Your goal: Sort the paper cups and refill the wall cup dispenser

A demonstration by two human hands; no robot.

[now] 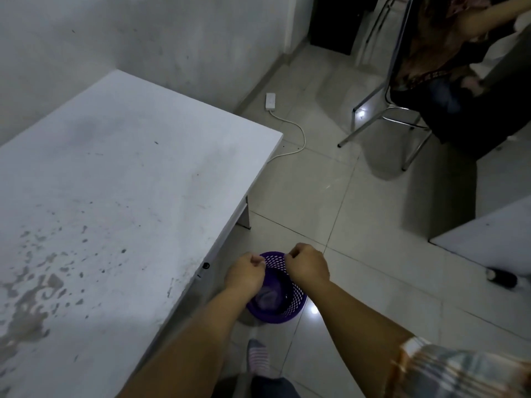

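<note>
A purple perforated basket stands on the floor tiles beside the table's corner. My left hand and my right hand hover side by side just above its rim, both with fingers pinched closed. A thin, pale, translucent plastic bag hangs from them down into the basket; its upper edge is hard to make out. No paper cups and no wall dispenser are in view.
A worn white table fills the left side. A white power strip and its cable lie on the floor near the wall. A metal-legged chair with a seated person is at the far right. Another white tabletop is at the right.
</note>
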